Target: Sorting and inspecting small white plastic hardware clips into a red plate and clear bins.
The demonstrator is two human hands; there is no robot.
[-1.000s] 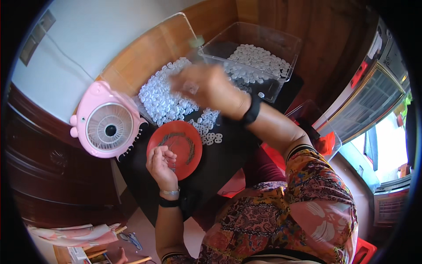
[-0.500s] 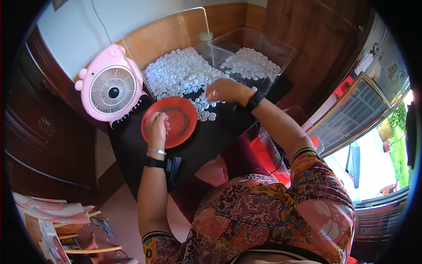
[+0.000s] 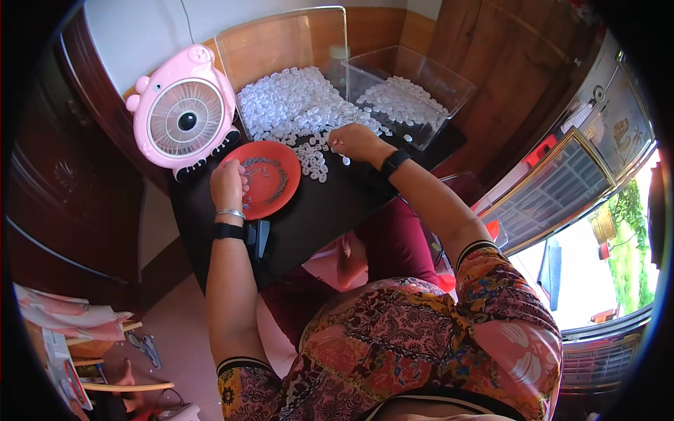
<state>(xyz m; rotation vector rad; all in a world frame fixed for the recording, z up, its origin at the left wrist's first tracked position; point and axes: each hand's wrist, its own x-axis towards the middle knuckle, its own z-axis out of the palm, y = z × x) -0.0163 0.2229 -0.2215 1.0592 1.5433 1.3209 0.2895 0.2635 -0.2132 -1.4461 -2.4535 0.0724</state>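
On the dark table, a red plate [image 3: 290, 163] holds many thin little metal pieces [image 3: 281, 184] along its inner side. My left hand [image 3: 229, 185] is curled over the plate's left side, its fingertips drawn in above the metal pieces. Whatever those fingers hold is too small to make out. Just right of the plate lie loose white oval pieces with holes [image 3: 313, 163]. Among them my right hand [image 3: 357, 143] reaches down with finger and thumb together. Its fingertips hide anything held between them. Behind, a big heap of white pieces [image 3: 284, 105] spreads over the table.
A pink pig-shaped fan [image 3: 186, 116] stands left of the plate. Behind the heap rises a clear plastic panel [image 3: 270, 42]. A clear bin [image 3: 442, 81] with more white pieces sits at the back right. A dark stapler-like object [image 3: 259, 242] lies beside my left wrist.
My right hand has come down to the loose white pieces. My left hand has shifted toward the plate's left edge. The whole view has moved slightly.
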